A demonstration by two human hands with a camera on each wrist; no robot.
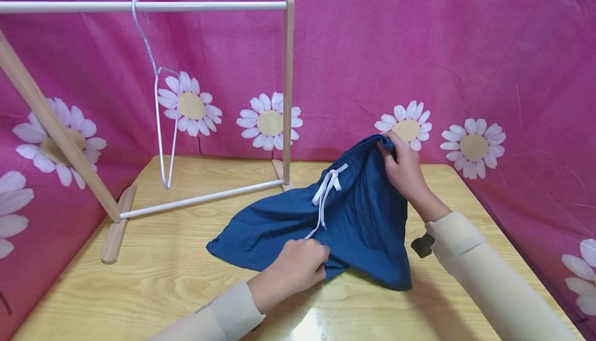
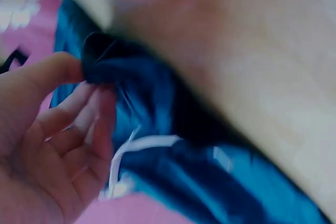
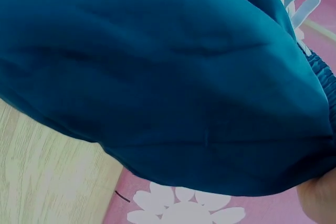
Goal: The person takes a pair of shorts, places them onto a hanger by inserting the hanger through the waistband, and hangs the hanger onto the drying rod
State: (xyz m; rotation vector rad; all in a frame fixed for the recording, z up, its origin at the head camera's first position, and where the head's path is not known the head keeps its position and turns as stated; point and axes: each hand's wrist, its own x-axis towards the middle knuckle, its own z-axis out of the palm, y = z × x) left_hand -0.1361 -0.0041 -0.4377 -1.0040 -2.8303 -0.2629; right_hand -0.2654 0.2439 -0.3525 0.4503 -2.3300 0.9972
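Dark blue shorts with a gathered waistband and a white drawstring tied in a bow are partly lifted over the table, one leg spread out to the left. My right hand grips the raised end of the waistband; only a sliver of that hand shows at the edge of the right wrist view. Lower down, my left hand pinches a fold of the blue cloth. The left wrist view shows thumb and fingertips of this hand closed on the fold.
On the left stands a rack with a white top bar and wooden legs. A white hanger hangs from the bar. The shorts lie close to the rack's lower bar. Pink cloth with daisies surrounds the wooden table.
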